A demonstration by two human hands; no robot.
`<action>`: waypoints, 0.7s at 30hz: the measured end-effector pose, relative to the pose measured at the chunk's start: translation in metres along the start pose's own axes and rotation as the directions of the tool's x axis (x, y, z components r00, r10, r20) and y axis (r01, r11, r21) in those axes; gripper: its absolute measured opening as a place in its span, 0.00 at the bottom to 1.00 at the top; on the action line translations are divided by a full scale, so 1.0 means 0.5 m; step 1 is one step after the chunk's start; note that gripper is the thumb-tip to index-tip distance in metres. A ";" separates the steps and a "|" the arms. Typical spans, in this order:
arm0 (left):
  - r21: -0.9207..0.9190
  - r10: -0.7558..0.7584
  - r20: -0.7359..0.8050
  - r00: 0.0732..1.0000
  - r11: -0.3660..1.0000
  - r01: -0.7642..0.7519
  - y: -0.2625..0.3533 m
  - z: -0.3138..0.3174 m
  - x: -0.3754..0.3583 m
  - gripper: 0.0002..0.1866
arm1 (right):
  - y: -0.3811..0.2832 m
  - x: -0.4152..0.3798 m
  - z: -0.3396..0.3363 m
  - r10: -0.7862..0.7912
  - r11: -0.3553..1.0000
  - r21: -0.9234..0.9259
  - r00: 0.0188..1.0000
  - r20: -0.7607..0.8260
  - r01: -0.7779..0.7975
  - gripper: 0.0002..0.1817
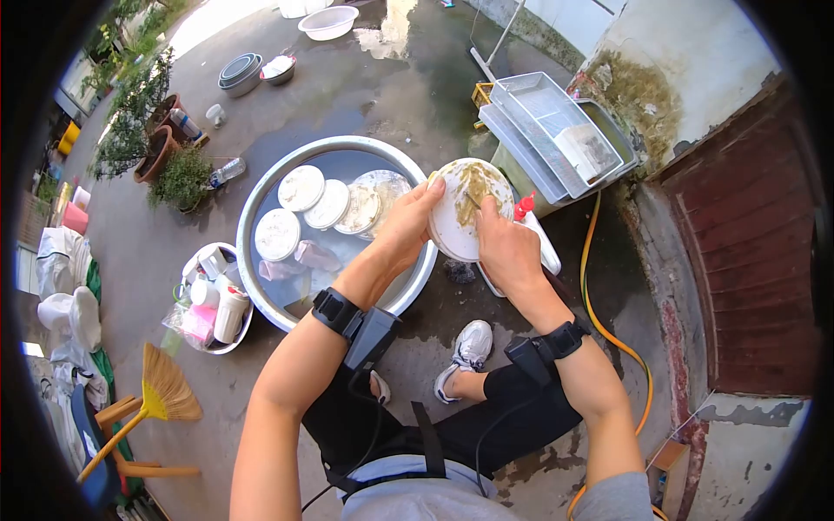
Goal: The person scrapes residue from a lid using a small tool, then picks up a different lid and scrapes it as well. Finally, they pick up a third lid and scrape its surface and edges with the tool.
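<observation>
A round white lid [447, 227] smeared with brown residue is tilted toward me, beyond the right rim of the large metal basin [249, 276]. My left hand [407, 224] grips its left edge, thumb on the upper face. Against the smeared face, my right hand [508, 247] is closed, fingers curled in; whatever they hold, if anything, is hidden. Several similar white lids [278, 234] lie in the basin's water, some with residue on them. A pale pink cloth [317, 256] is in the water beside them.
Left of the basin stands a bowl of cups and bottles [230, 313]. Stacked plastic trays [556, 130] are at the upper right. A white bottle with a red top [543, 239] stands near my right hand. A yellow hose [599, 321] runs along the right; a broom [165, 391] is lower left.
</observation>
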State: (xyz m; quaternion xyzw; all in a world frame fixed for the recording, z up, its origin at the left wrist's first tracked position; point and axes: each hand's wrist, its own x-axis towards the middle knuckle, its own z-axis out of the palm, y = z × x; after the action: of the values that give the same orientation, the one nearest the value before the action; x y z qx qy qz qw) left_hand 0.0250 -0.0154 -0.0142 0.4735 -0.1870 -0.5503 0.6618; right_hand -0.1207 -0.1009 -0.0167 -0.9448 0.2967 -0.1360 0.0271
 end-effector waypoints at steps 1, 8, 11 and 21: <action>0.003 0.014 -0.004 1.000 1.000 -0.014 -0.002 0.004 0.001 0.22 | -0.001 0.004 0.001 0.002 1.000 -0.005 1.000 -0.006 -0.002 0.12; -0.009 0.017 -0.026 1.000 1.000 -0.017 -0.005 0.007 0.002 0.21 | -0.025 0.001 0.002 -0.104 0.991 0.073 0.990 -0.093 0.111 0.08; -0.029 0.020 -0.033 0.999 0.999 -0.021 -0.007 0.005 -0.001 0.20 | -0.015 0.004 0.001 -0.117 0.989 0.072 0.986 -0.122 0.127 0.06; -0.011 0.017 -0.050 0.999 1.000 -0.018 -0.004 0.003 -0.002 0.19 | -0.018 -0.003 -0.003 -0.140 0.983 0.099 0.983 -0.117 0.152 0.08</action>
State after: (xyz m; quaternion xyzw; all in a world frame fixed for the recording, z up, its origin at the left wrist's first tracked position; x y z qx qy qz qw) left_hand 0.0223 -0.0150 -0.0150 0.4815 -0.1714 -0.5338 0.6737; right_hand -0.1173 -0.0926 -0.0147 -0.9523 0.2199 -0.2051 0.0513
